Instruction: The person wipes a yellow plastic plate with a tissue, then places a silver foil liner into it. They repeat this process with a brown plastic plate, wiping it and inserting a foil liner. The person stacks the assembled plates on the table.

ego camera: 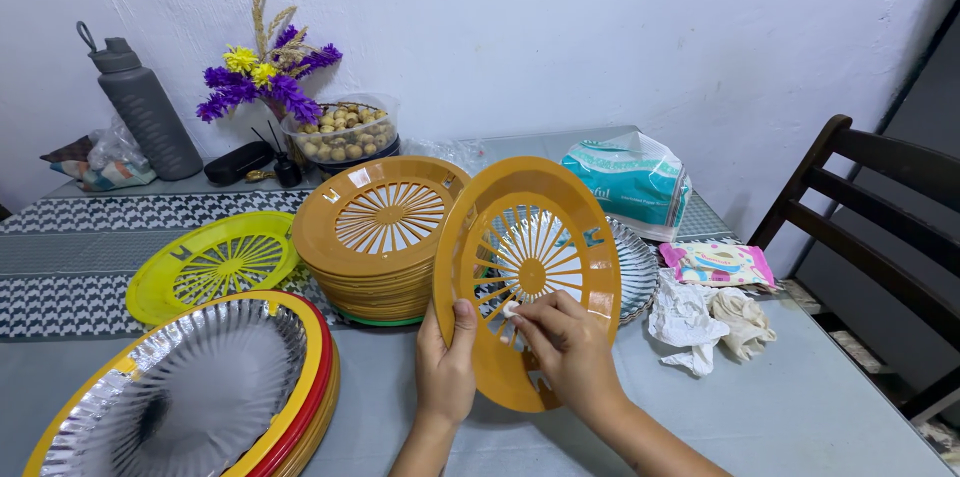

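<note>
Orange plastic, thin and slotted like a wheel of spokes: that is the plate holder (528, 272) being held upright just above the near edge of the table (800, 407). The left hand (445, 362) grips its lower rim, thumb on the face. The right hand (570, 342) pinches a small white wad (511, 309) against the spokes near the hub. It looks light and a little bendy, so the solid rim seems the safer hold; the thin ribs would likely flex. To the near left lies a foil plate (190, 387) nested in yellow and red holders. Beyond stand a stack of orange holders (378, 227) and a yellow holder (215, 262). Crumpled tissues (705, 322) lie right. Farther back are a tissue pack (630, 182), flowers (265, 77) and a grey bottle (145, 112).
</note>
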